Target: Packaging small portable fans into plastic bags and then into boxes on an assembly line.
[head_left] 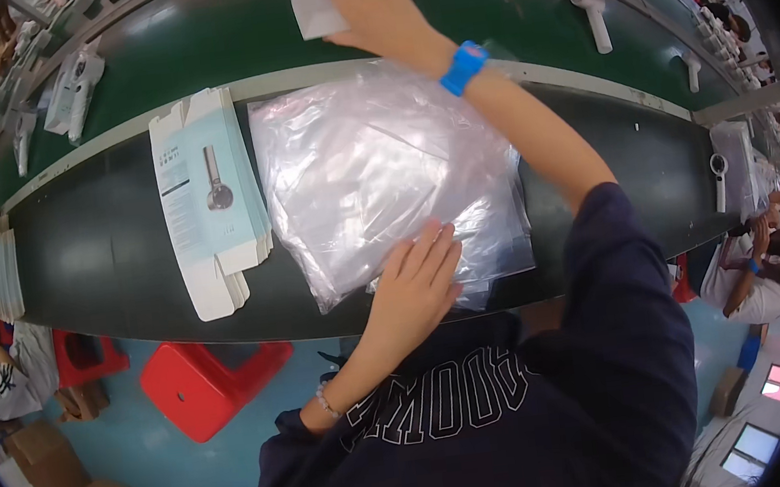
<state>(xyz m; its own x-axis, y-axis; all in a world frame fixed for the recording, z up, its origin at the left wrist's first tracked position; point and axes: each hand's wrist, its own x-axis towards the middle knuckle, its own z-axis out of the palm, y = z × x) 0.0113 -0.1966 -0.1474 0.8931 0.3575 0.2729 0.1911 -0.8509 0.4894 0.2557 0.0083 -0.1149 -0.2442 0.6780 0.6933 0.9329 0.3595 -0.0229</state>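
Plastic bags (pixel 334 173), clear and creased, are piled at the middle of the black table (pixel 91 239). Their near part is covered by the left hand (pixel 417 284), laid on top with its fingers outstretched. Well apart from it, the right hand (pixel 373 10) is extended over the green belt (pixel 222 32) beyond, where a white box (pixel 311 10) is held between thumb and fingers. On that wrist a blue band (pixel 464 68) is worn. Just left of the bags, flattened cartons (pixel 179 205) printed in pale blue are stacked. Farther right on the belt, a white device (pixel 596 23) is seen.
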